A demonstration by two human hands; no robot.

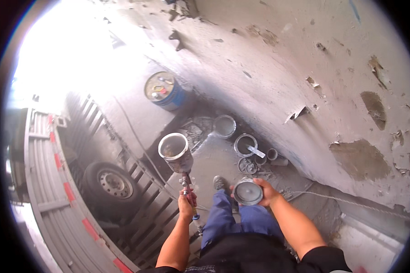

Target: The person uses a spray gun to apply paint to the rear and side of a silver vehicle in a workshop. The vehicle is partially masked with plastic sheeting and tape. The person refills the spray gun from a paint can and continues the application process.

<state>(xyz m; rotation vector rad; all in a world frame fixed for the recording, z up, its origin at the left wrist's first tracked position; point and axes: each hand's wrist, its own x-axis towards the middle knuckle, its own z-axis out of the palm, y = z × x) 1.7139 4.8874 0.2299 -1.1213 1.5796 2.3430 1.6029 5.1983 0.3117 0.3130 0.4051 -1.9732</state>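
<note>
My left hand (187, 204) is closed round the handle of a paint spray gun (185, 181). On top of the gun sits a metal cup (176, 157), its mouth uncovered and tilted toward me. In my right hand (268, 193) is a round grey lid (248, 191), gripped by its edge, with its dished face up. Lid and cup are apart, the lid to the right and lower. Below them show my blue trousers and one shoe. The level inside the cup is hard to make out.
Beyond the cup stands a blue drum (165, 91) with small items on top. Along the peeling wall (278, 59) are a paint bucket (224, 126), another bucket (246, 144) with a scraper-like tool, and small cans. A hose (132, 127) crosses the floor; a truck bed (54, 182) is left.
</note>
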